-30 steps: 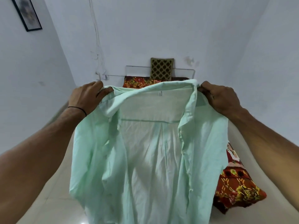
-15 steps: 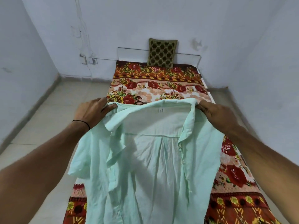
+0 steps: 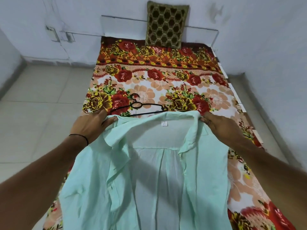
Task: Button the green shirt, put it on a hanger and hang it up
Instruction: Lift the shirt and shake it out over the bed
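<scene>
Here, green shirt (image 3: 149, 171) spread open, front unbuttoned, over floral bedspread (image 3: 166, 83).
Left hand (image 3: 89, 125) and right hand (image 3: 222, 128) pinching shoulder fabric either side of collar, fingers closed on cloth. Just beyond collar: black hanger (image 3: 139, 107), flat on bedspread. Farther: patterned cushion (image 3: 167, 25) upright against white wall (image 3: 257, 30).

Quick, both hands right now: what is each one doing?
Left hand: closed on the green shirt at its left shoulder.
Right hand: closed on the shirt's right shoulder, by the collar.
</scene>
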